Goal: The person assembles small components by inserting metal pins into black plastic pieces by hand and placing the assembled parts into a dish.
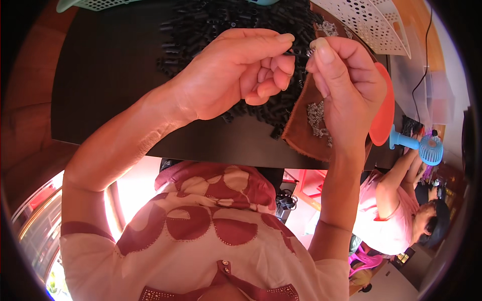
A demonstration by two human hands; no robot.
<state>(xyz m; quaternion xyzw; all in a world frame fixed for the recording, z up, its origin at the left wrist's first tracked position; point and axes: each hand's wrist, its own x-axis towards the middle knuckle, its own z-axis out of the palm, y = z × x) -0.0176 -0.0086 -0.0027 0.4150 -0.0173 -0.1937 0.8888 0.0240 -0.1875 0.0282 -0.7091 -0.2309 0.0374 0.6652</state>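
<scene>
Above the dark table, my left hand (233,70) pinches a small black part (291,52) between thumb and forefinger, its other fingers curled loosely. Most of that part is hidden by the fingertips. Just to its right, my right hand (351,75) grips a tiny metal coil spring (310,52) at its thumb tip. The spring faces the black part; whether they touch I cannot tell. Under and beyond my hands spreads a heap of short black tubular pieces (181,42). Loose springs (316,119) lie on a brown cloth (300,131) below my right hand.
A white perforated basket (371,25) stands at the far right, a green basket (103,4) at the far left edge. Right of my right hand are a red rounded object (384,110) and a small blue fan (430,149). Another person (384,215) in pink sits at the right.
</scene>
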